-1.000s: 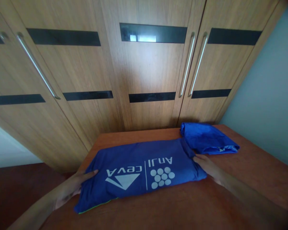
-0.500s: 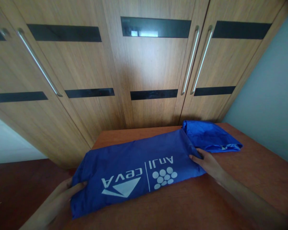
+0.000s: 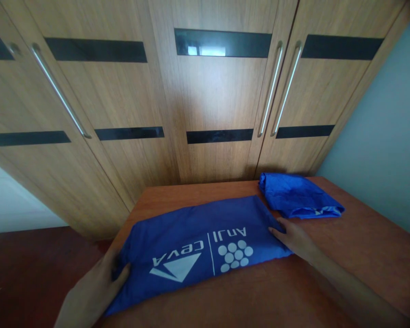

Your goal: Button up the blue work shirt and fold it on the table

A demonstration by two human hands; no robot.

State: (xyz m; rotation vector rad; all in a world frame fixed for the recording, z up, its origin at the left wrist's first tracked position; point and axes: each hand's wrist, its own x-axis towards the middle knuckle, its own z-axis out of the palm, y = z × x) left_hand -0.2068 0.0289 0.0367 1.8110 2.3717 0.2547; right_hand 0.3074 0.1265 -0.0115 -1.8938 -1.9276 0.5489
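Observation:
A blue garment (image 3: 198, 241) with white "CEVA" and "AnJi" print lies folded lengthwise across the brown wooden table (image 3: 362, 255). My left hand (image 3: 99, 287) grips its left end at the table's left edge, fingers curled on the cloth. My right hand (image 3: 292, 237) holds the right end, thumb on top of the fabric. A second blue garment (image 3: 297, 196), folded small, lies just behind my right hand.
A wooden wardrobe (image 3: 208, 100) with black strips and long metal handles (image 3: 280, 86) stands right behind the table. A pale blue wall (image 3: 386, 150) is on the right. Dark red floor (image 3: 27, 269) shows at the left.
Both hands lifted and tugged the garment toward the left, then laid it flat again. The left hand shifted from the side edge to the lower left corner.

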